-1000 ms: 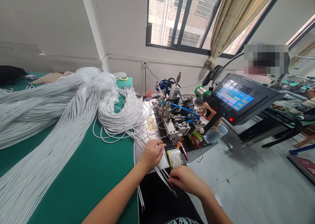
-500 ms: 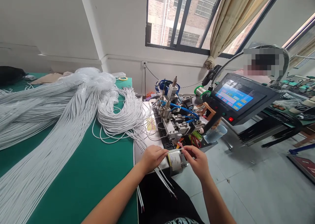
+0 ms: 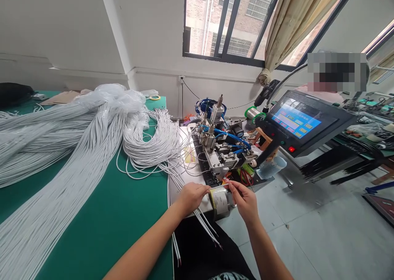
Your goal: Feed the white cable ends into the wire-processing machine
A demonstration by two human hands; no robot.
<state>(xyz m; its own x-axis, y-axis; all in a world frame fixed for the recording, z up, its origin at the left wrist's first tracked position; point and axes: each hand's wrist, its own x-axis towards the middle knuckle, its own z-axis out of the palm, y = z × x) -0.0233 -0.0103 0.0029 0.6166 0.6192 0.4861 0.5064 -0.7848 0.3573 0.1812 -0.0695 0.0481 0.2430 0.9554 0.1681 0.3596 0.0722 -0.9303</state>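
A thin white cable is stretched between my two hands, just in front of the bench machine. My left hand pinches it on the left side, fingers closed. The fingertips of my right hand are closed on its other end, which they mostly cover. Directly below the cable sits a cylinder with a white label. Several loose white cables run under my left hand and hang over the bench edge, with reddish tips.
White cable bundles and a coiled bundle lie on the green table. A control screen stands on the right, a solder wire spool beside it. Behind it sits a person. A wall runs behind the machine.
My right hand has shifted very slightly with its fingertips still on the cable. The whole view has moved a little; both hands stay in nearly the same place.
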